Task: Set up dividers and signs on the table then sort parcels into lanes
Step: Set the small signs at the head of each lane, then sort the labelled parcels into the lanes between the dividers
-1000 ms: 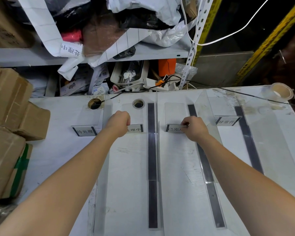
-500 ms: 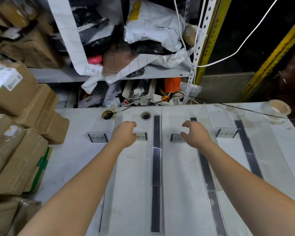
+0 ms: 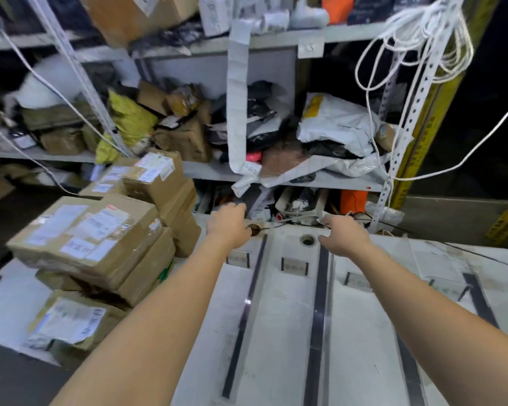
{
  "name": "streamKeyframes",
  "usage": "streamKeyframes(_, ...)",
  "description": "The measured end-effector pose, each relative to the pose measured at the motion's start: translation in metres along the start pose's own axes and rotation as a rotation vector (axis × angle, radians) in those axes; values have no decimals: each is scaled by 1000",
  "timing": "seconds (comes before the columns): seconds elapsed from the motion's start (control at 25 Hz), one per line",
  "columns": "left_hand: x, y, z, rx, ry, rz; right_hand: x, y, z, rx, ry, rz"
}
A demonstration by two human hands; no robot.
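Surface (image 3: 279, 332): white, scuffed, already marked out in lanes.

Dividers (image 3: 317, 317): clear upright panels on dark base strips, running from the near edge toward the far edge. Three dark bases are plainly visible.

Signs (image 3: 294, 265): small framed labels, standing at the far ends of the lanes. The lettering is too blurred to read.

Change: a second ago each hand was on a sign. Now both are off the signs, lifted and stretched past them toward the far edge, and the view has swung up and left.

Left hand (image 3: 229, 228): over the far edge, fingers loosely bent, holding nothing.

Right hand (image 3: 343, 237): just beside a cable hole (image 3: 307, 239), fingers spread and relaxed, empty.

Reading: setup appears finished and sorting is the likely next stage. No parcel lies in any lane yet.

Parcels (image 3: 91, 235): taped, labelled cardboard boxes, stacked at left beside the lanes, near the left hand but untouched.

Room: metal shelf (image 3: 276, 174) behind, crammed with mailer bags and cartons. White cord (image 3: 408, 54) hangs in loops by a perforated upright at right.
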State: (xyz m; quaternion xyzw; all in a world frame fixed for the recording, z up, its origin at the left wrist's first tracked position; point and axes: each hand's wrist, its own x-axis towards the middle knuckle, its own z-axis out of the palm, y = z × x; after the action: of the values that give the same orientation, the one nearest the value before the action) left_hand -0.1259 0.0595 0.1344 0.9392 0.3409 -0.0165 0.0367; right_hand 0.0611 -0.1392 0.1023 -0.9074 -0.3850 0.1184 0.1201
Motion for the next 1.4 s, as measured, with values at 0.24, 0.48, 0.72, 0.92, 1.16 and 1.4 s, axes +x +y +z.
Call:
streamKeyframes(0.24, -13, -80, -42, 5, 34, -59, 3, -94, -17, -40, 51, -58)
streamKeyframes(0.48, -16, -182, -64, 70, 100, 14, 0, -195, 5, -55, 67, -24)
streamKeyframes(0.72, -28, -270, -83, 9, 105, -18, -7, -302, 27, -23, 133, -76)
streamKeyframes(0.92, -37, -339, -81, -43, 69, -133, -14, -393, 58, 117, 127, -190)
streamKeyframes(1.16, -49, -381, -48, -208, -61, -200, -10, -435, 112, 372, 7, -154)
streamKeyframes(1.4, -56, -380, -33, -380, -47, -237, -14, -447, 135, 716, -41, 26)
